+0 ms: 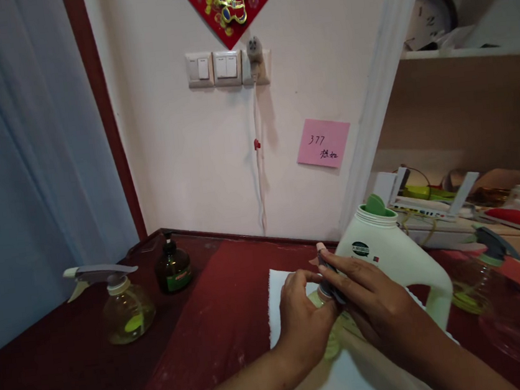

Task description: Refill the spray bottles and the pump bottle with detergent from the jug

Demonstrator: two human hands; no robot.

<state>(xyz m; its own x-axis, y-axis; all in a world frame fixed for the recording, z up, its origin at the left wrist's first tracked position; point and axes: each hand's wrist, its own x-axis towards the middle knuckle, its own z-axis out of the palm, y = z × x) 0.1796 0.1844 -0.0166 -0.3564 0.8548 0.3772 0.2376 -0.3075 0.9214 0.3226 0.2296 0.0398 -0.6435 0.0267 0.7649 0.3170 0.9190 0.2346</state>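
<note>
Left hand [304, 316]'s clamped round a spray bottle [332, 346] at the neck, right hand [375, 297]'s got its fingers closed over the grey spray head [327, 287]. White cloth [357, 387] below those fingers, pale-green jug [405, 250] just beyond the right ones.

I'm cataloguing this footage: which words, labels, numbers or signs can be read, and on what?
"377", above handwritten Chinese characters, perhaps "想如": pink note on the wall.
"1", "2": clock; the numeral below is blurred.
Too small to read: the labels on the pale jug and dark pump bottle.
</note>
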